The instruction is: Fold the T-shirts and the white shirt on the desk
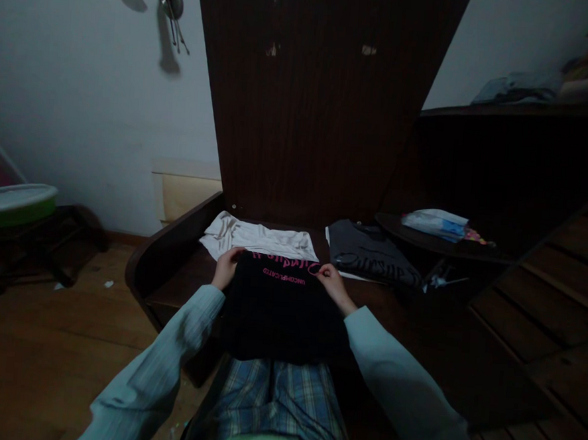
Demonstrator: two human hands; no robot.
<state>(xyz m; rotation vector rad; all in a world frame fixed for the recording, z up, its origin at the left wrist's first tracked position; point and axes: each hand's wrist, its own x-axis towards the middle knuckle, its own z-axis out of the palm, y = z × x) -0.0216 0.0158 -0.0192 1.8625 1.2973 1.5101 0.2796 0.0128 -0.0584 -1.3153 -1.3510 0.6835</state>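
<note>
A black T-shirt with pink lettering, upside down from my side, hangs between my two hands and reaches down over my lap. Its far left corner is gripped by my left hand, fingers closed on the cloth. My right hand pinches the far right edge beside the lettering. Just beyond the T-shirt, a white garment lies spread on the dark wooden bench. To the right, past my right hand, a dark grey folded T-shirt with black lettering rests on the bench.
A small round shelf at right carries a blue and white packet. Clothes lie on the higher surface at upper right. On the left, a green basin sits on a dark stool. A tall dark wooden panel rises behind the bench.
</note>
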